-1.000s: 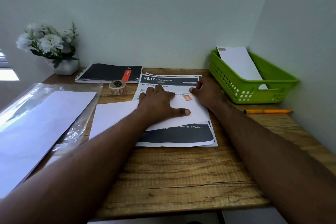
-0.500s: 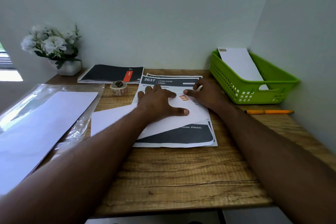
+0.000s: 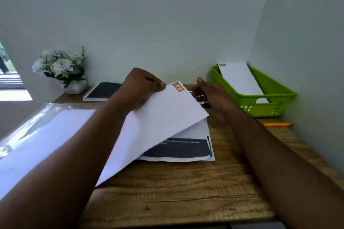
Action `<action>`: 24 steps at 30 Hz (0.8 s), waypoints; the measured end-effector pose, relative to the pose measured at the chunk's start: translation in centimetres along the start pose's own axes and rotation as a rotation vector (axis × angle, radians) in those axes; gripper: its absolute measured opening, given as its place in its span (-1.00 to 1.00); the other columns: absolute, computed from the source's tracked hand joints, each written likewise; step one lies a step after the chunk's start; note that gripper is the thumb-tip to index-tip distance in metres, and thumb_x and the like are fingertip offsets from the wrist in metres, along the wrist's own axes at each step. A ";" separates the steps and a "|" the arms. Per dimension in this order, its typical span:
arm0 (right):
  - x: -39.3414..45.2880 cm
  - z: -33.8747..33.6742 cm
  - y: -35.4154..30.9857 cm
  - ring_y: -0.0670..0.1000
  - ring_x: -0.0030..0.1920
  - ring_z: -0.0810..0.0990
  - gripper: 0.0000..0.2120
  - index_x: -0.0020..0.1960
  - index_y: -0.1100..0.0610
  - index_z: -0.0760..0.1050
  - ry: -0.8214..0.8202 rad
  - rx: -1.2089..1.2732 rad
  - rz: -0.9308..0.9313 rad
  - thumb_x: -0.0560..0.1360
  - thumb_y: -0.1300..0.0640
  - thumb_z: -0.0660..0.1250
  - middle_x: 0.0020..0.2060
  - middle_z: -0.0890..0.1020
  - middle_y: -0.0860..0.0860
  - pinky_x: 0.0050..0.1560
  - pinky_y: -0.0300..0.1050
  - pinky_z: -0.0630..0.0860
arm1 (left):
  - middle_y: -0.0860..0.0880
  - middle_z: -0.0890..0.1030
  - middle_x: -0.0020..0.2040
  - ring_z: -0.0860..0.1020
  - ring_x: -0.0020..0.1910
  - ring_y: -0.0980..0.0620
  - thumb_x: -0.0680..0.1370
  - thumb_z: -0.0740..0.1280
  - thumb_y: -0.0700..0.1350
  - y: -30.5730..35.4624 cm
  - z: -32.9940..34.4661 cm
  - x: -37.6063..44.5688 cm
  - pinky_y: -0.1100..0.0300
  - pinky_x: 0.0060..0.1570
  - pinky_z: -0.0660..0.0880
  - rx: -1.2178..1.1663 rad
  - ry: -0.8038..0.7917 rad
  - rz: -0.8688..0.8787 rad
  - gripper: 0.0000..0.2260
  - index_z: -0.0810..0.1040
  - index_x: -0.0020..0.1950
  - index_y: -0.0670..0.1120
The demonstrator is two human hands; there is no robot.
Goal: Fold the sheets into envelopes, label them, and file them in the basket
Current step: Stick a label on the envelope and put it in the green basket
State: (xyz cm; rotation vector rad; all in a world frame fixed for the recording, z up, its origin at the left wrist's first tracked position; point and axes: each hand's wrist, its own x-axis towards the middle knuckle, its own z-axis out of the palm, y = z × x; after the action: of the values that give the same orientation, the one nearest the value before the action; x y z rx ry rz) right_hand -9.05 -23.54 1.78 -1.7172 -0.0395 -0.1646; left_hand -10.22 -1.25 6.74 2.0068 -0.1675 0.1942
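Note:
My left hand (image 3: 141, 87) pinches the top edge of a white folded envelope (image 3: 163, 117) and holds it tilted above the desk. A small orange stamp label (image 3: 178, 87) sits at the envelope's upper corner. My right hand (image 3: 214, 95) hovers just behind the envelope's right edge with fingers extended, holding nothing. Under the envelope lies a printed sheet with a dark band (image 3: 182, 148). At the back right stands the green basket (image 3: 275, 96), with one white envelope (image 3: 240, 78) leaning inside it.
A clear plastic sleeve with white sheets (image 3: 37, 130) covers the desk's left side. A dark notebook (image 3: 102, 91) and a pot of white flowers (image 3: 61, 69) stand at the back left. An orange pen (image 3: 278, 124) lies in front of the basket. Walls close off the back and right.
My left hand has lifted the stamped envelope off the printed sheet, where both hands were pressing it flat. My right hand has let go and moved right. The camera has tilted upward.

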 end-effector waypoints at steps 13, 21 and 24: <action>-0.6 -2.2 -3.0 0.08 0.03 0.65 -0.34 0.36 0.08 0.36 -0.100 0.369 -0.275 0.32 0.28 0.50 0.06 0.65 0.08 0.03 0.02 0.58 | -0.04 0.45 -0.16 0.46 -0.06 0.02 0.61 0.19 -0.12 13.8 1.2 9.5 0.09 -0.03 0.48 -0.409 0.219 0.033 -0.79 0.36 -0.24 -0.03; -0.5 -8.8 -3.2 -0.04 0.00 0.62 -0.26 0.33 -0.17 0.34 0.466 0.030 -0.472 0.30 0.30 0.52 0.02 0.58 -0.04 -0.05 0.14 0.61 | -0.09 0.52 -0.14 0.54 -0.20 -0.03 0.56 0.21 -0.07 16.5 8.9 10.6 0.12 -0.07 0.50 -0.793 0.222 0.051 -0.89 0.42 -0.13 -0.07; -0.1 -11.2 -2.1 0.00 0.09 0.57 -0.41 0.28 -0.02 0.43 0.653 -0.117 -0.421 0.31 0.23 0.52 0.11 0.58 -0.05 0.07 0.13 0.57 | -0.13 0.60 0.08 0.62 -0.01 -0.15 0.55 0.31 -0.14 15.4 13.2 10.0 -0.14 -0.02 0.59 -0.756 0.067 0.124 -0.85 0.44 0.11 -0.05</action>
State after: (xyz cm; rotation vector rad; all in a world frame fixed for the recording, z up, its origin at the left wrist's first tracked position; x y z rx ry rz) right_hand -10.39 -34.28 5.44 -1.6789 0.0946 -1.0458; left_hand -2.79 -20.08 16.79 1.2381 -0.2763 0.2342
